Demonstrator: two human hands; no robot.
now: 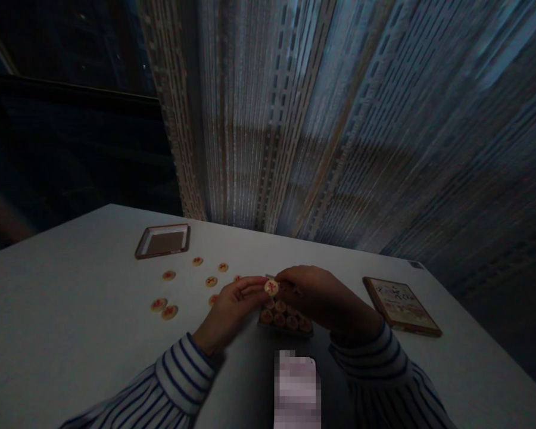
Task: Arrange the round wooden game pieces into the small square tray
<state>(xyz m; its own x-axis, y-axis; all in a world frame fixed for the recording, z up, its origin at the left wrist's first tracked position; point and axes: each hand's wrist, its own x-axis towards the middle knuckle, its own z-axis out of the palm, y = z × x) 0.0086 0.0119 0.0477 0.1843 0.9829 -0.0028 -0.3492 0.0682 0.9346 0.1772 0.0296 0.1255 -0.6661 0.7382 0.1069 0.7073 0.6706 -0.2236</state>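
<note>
Between the fingertips of my left hand (227, 311) is a round wooden piece (271, 288) with a red character facing up. My right hand (315, 298) touches the same piece from the other side, its fingers bent and partly hidden. Right beneath both hands sits a small box (286, 329) filled with rows of similar round pieces (279, 320). Several loose pieces with red marks lie left of my left hand, among them one piece (211, 281) near the middle and a pair (158, 304) farther left.
An open, shallow box lid (139, 250) lies at the back left of the white table (93, 298). A flat box with a printed cover (402, 305) is on the right. A pixelated phone-like object (297, 390) is in front, and a curtain (268, 119) hangs behind.
</note>
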